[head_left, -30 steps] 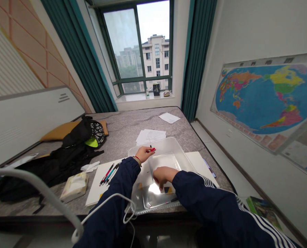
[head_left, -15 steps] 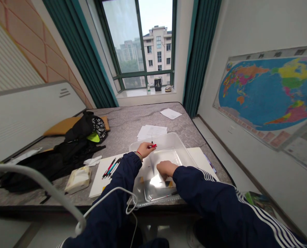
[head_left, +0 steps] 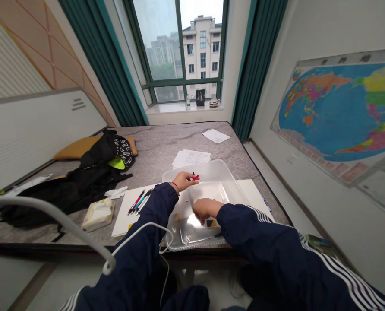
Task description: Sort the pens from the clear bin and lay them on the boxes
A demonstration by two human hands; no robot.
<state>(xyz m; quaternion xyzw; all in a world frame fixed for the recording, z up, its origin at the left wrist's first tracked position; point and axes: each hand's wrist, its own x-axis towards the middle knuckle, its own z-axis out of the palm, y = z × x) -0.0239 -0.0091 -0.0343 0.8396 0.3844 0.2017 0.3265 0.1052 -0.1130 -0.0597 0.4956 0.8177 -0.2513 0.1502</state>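
My left hand point(head_left: 184, 180) is over the far left part of a clear plastic bin point(head_left: 229, 183), its fingertips pinched on a small red piece point(head_left: 195, 177). Something small and black shows just beside that piece; its kind is too small to tell. Down inside the bin is my right hand point(head_left: 206, 209), fingers curled downward and closed. Whatever they hold is hidden beneath the hand. A thin pen-like stick point(head_left: 207, 238) lies along the bin's near side, with small yellow and dark bits point(head_left: 213, 223) close to my right hand.
Several pens point(head_left: 140, 202) rest on a white board point(head_left: 123, 220) left of the bin. A tissue pack point(head_left: 98, 214), a black backpack point(head_left: 85, 185) and a white cable point(head_left: 140, 229) are further left. Paper sheets point(head_left: 190, 158) lie beyond the bin.
The view has tilted slightly. My right hand has shifted a little left inside the bin. My left hand still pinches the red piece, which is now turned a little differently.
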